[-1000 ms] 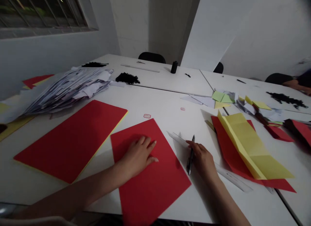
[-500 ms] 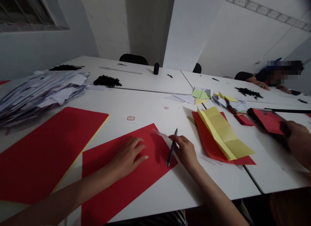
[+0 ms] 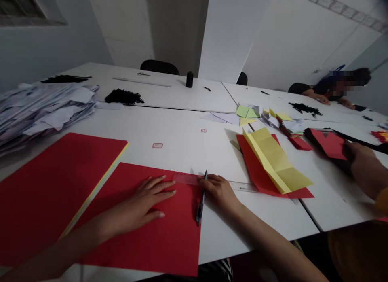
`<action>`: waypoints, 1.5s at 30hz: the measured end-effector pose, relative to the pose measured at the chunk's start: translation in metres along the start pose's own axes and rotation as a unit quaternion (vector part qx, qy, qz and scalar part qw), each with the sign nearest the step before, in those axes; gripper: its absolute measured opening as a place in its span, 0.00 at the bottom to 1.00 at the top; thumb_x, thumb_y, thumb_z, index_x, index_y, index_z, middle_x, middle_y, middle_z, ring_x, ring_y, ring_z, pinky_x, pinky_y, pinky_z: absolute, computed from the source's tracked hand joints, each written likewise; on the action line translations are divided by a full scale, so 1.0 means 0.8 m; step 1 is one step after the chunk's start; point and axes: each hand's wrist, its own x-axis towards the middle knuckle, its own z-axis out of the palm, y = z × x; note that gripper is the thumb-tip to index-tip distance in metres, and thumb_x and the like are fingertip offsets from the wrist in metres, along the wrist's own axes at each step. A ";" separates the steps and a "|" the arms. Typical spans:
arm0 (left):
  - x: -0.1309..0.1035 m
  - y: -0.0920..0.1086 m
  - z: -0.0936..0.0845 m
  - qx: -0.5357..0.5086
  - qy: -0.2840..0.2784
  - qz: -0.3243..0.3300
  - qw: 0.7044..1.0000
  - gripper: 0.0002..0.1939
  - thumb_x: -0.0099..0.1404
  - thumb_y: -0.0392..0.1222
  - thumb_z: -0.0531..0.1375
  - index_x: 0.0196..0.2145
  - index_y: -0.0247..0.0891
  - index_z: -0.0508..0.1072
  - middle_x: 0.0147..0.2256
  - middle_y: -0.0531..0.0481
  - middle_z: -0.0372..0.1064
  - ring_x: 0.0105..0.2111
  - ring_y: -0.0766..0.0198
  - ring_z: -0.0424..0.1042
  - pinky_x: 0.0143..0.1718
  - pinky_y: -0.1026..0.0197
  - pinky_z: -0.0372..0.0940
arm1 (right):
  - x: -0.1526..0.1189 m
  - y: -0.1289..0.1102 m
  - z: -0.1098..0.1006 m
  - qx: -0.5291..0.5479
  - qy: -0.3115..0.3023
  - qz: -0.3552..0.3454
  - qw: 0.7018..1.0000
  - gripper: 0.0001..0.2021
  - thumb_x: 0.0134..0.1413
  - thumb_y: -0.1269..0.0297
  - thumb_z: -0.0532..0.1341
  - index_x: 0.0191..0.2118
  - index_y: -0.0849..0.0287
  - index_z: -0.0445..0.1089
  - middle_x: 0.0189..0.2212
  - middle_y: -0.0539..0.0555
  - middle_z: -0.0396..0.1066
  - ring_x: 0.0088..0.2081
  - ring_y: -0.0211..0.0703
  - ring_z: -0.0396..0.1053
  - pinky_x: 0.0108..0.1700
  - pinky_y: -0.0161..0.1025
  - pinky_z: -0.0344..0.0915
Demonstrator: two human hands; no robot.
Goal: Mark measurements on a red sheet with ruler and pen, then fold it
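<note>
My left hand (image 3: 148,201) lies with fingers spread on a red sheet of paper (image 3: 169,237). A dark pen (image 3: 201,203) slants across the sheet's right edge, held in the closed fingers of my right hand (image 3: 220,192). Under that hand, a clear ruler (image 3: 245,186) runs along the sheet's upper edge, one end over the red paper and the other by the folded yellow paper (image 3: 273,156). Whether my right fingers also grip the ruler is hard to tell. More red sheets (image 3: 66,181) with a yellow edge are at my left.
A large paper pile (image 3: 51,112) stands at the left, with black cord bundles (image 3: 124,96) behind it. A black thread spool (image 3: 189,79) is farther back. At right, another person's hand (image 3: 366,164) holds red paper (image 3: 329,143). A second person (image 3: 342,87) leans on the far table.
The red sheet has turned so its upper edge lies nearly level. My right hand has moved slightly left with the pen, and the ruler now lies along that edge. My left hand has shifted left.
</note>
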 end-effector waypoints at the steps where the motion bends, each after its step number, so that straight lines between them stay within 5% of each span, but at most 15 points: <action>1: 0.000 0.001 -0.001 -0.012 0.007 -0.012 1.000 0.22 0.66 0.46 0.58 0.57 0.56 0.65 0.61 0.53 0.58 0.62 0.49 0.54 0.56 0.46 0.60 | -0.003 -0.002 0.000 0.008 0.006 -0.004 1.000 0.11 0.57 0.74 0.57 0.45 0.57 0.68 0.39 0.56 0.76 0.45 0.46 0.70 0.42 0.40 0.65; 3: 0.008 0.010 0.002 -0.030 0.046 -0.043 0.998 0.13 0.69 0.47 0.54 0.48 0.49 0.73 0.54 0.50 0.66 0.54 0.54 0.64 0.52 0.50 0.64 | -0.006 -0.004 -0.001 0.020 0.005 -0.006 1.000 0.11 0.56 0.76 0.57 0.44 0.58 0.68 0.39 0.56 0.76 0.46 0.47 0.70 0.43 0.41 0.65; 5: 0.022 0.024 0.012 -0.034 0.105 -0.064 0.992 0.14 0.71 0.46 0.51 0.42 0.42 0.74 0.47 0.47 0.68 0.46 0.58 0.69 0.47 0.53 0.67 | -0.002 -0.003 -0.005 0.026 -0.007 -0.005 1.000 0.11 0.56 0.77 0.56 0.44 0.58 0.68 0.36 0.56 0.76 0.45 0.48 0.70 0.43 0.42 0.66; 11: 0.055 0.042 0.050 0.045 0.202 0.021 0.978 0.18 0.69 0.45 0.54 0.56 0.41 0.65 0.56 0.44 0.61 0.56 0.51 0.60 0.54 0.47 0.62 | 0.017 0.008 -0.012 0.080 -0.030 -0.017 0.996 0.07 0.59 0.72 0.55 0.41 0.58 0.67 0.31 0.53 0.73 0.35 0.43 0.68 0.37 0.40 0.65; 25: 0.060 0.030 0.057 0.053 0.157 0.026 0.986 0.20 0.69 0.43 0.54 0.58 0.44 0.64 0.58 0.47 0.61 0.56 0.53 0.60 0.55 0.48 0.56 | 0.005 0.046 -0.029 0.143 -0.074 0.121 0.979 0.14 0.51 0.61 0.66 0.41 0.55 0.62 0.33 0.55 0.69 0.34 0.46 0.67 0.36 0.44 0.64; 45: 0.064 0.033 0.049 0.057 0.155 0.040 0.985 0.19 0.69 0.41 0.53 0.58 0.44 0.65 0.57 0.47 0.64 0.55 0.53 0.63 0.55 0.47 0.55 | 0.003 0.052 -0.038 0.156 -0.111 0.123 0.974 0.16 0.52 0.58 0.66 0.43 0.56 0.63 0.37 0.55 0.71 0.38 0.48 0.68 0.39 0.45 0.63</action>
